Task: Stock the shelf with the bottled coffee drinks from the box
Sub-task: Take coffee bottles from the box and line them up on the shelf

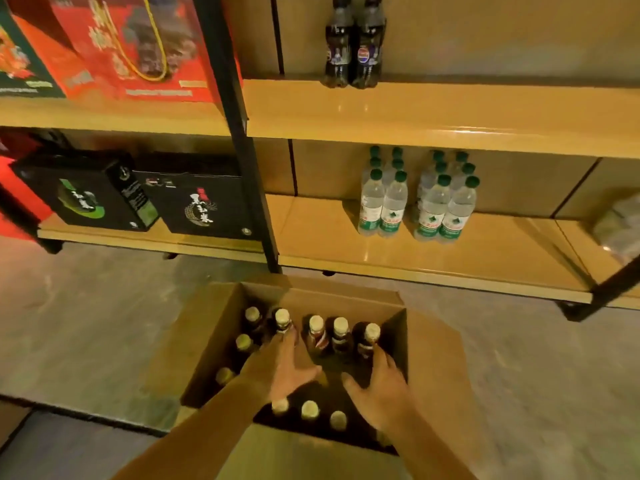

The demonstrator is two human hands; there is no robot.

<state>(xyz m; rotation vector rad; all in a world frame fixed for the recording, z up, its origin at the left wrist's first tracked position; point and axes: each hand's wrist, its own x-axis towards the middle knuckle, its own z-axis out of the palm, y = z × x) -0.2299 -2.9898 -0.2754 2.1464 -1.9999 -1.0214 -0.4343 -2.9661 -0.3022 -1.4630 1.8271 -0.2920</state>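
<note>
We see an open brown cardboard box standing on the grey floor just in front of the light wooden shelf. Inside it the dark bottled coffee drinks with cream caps stand upright along the far, left and near walls. Our left hand reaches into the box, its fingers stretched forward and touching the second bottle from the left in the far row, thumb splayed wide. Our right hand lies at the rightmost bottle of that row, fingers laid against its shoulder, thumb held apart; as far as we can tell, neither hand is closed round a bottle. On the lower shelf board stand clear water bottles with green caps, two dark soda bottles stand on the board above, and black gift boxes sit on the neighbouring shelf to the left
</note>
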